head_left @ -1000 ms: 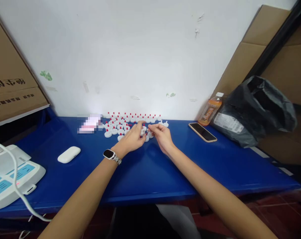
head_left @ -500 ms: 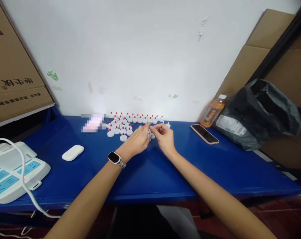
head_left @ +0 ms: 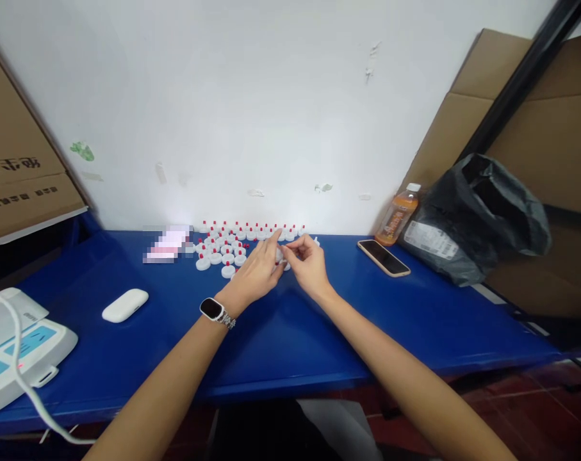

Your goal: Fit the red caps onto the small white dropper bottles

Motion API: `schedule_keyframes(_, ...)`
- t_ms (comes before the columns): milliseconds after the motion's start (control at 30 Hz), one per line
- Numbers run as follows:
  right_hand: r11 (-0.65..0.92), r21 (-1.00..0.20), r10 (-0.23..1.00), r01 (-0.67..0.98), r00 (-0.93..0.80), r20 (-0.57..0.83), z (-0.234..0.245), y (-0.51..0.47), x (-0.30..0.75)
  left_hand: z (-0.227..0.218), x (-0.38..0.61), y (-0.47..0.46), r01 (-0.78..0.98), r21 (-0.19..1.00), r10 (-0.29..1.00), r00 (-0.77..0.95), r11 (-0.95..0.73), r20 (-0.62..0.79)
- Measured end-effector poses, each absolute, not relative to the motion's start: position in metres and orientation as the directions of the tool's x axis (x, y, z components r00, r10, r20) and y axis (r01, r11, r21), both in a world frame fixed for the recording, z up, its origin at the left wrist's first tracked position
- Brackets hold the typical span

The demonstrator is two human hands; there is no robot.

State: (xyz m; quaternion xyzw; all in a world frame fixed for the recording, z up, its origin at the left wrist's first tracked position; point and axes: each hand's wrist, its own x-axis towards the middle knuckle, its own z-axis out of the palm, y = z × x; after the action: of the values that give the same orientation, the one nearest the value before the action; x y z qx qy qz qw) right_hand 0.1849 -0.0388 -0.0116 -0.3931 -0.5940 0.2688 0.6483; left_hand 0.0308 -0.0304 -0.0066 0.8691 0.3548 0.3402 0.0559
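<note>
My left hand (head_left: pixel 257 267), wearing a watch (head_left: pixel 212 309) on its wrist, is closed around a white nozzle cap (head_left: pixel 279 255), mostly hidden by the fingers. My right hand (head_left: pixel 310 264) meets it from the right, thumb and forefinger pinched together at the cap's top; what lies in that pinch is too small to make out. Left of and behind the hands stand many white nozzle caps with red tips (head_left: pixel 228 271), upright on the blue table (head_left: pixel 290 333). A few loose red tips lie among them. Beside the right fingers is a white nozzle cap without red (head_left: pixel 316 241).
To the right lie a phone (head_left: pixel 384 258), an orange drink bottle (head_left: pixel 396 214) and a black plastic bag (head_left: pixel 467 218). On the left are a white earphone case (head_left: pixel 125 306) and a power strip (head_left: pixel 31 352) with a cable. A white wall (head_left: pixel 252 115) bounds the back.
The camera view has turned slightly, so everything sits a little further left. Both hands stay together around the cap, with the right fingertips now closer against it.
</note>
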Motion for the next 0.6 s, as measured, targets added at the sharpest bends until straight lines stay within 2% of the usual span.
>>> schedule_keyframes(133, 0.490, -0.790, 0.763, 0.367, 0.258, 0.593, -0.009, -0.028, 0.222, -0.008, 0.029, -0.027, 0.588, 0.332, 0.658, 0.513, -0.737, 0.551)
schedule_keyframes(267, 0.394, -0.751, 0.881, 0.530, 0.016, 0.473, -0.022, -0.016, 0.244, -0.010, 0.027, -0.025, 0.572, 0.351, 0.661, 0.533, -0.741, 0.528)
schedule_keyframes(367, 0.385, -0.715, 0.903, 0.583, -0.077, 0.424, -0.030, -0.011, 0.243, -0.006, 0.029, -0.024, 0.558, 0.341, 0.642, 0.531, -0.756, 0.553)
schedule_keyframes(500, 0.346, -0.688, 0.891, 0.638, 0.006, 0.454, -0.027, -0.003, 0.244, 0.005, 0.031, -0.022, 0.542, 0.336, 0.624, 0.535, -0.771, 0.569)
schedule_keyframes(600, 0.242, -0.638, 0.892, 0.731, 0.091, 0.443, -0.019, 0.012, 0.251, 0.008, 0.031, -0.018, 0.509, 0.388, 0.635, 0.527, -0.768, 0.565)
